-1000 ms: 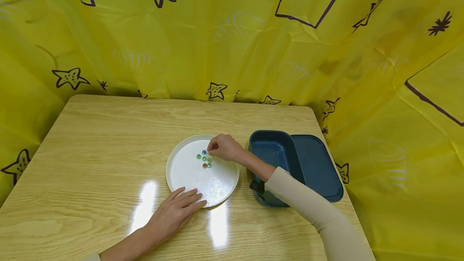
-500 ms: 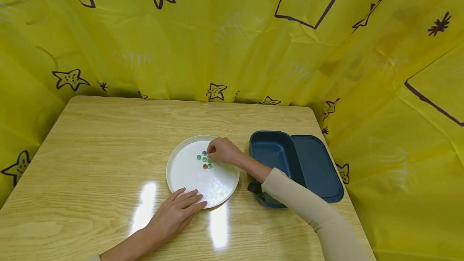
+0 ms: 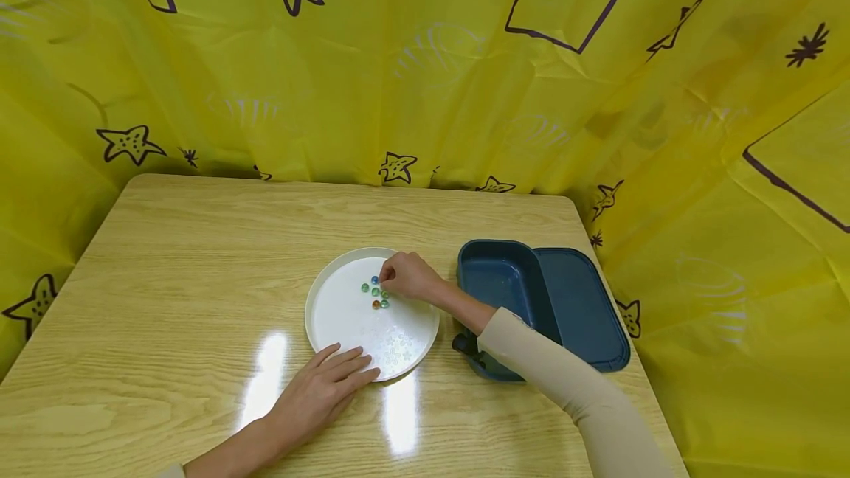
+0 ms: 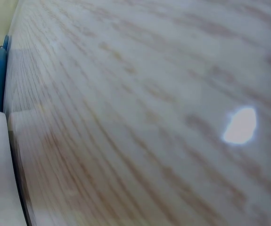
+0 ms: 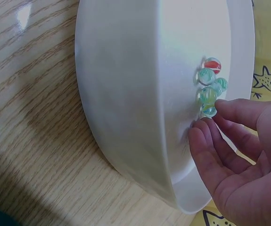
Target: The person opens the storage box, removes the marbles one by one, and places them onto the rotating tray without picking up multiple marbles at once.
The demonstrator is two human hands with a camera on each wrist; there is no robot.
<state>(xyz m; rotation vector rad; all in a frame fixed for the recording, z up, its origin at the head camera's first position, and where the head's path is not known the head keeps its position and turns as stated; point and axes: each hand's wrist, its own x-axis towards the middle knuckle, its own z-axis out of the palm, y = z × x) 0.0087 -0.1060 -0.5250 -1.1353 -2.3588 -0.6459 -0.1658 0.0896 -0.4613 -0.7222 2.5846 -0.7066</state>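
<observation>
In the head view, a round white tray (image 3: pixel 339 323) carries a small cluster of glass marbles: a green marble (image 3: pixel 365 288), a blue marble (image 3: pixel 375 280), an orange-red marble (image 3: pixel 376 305) and several more greenish ones. My right hand (image 3: pixel 408 276) is over the tray's far right part, fingertips beside the cluster. Seen from the right wrist, its thumb and fingers pinch a clear marble (image 5: pixel 208 111) with yellow and blue-green swirls, low by the others. My left hand (image 3: pixel 325 383) lies spread, fingers on the tray's near rim.
Right of the tray stands a dark blue box (image 3: pixel 494 271), partly hidden by the right forearm. A flat blue lid (image 3: pixel 584 308) is alongside it. Beneath everything is a wood-grain table (image 3: pixel 199 264). A yellow curtain (image 3: pixel 425 72) with star drawings hangs behind its far edge.
My right hand shifts only very slightly, staying at the marble cluster, and its forearm moves a little leftward. The left hand, tray and loose marbles stay as they were.
</observation>
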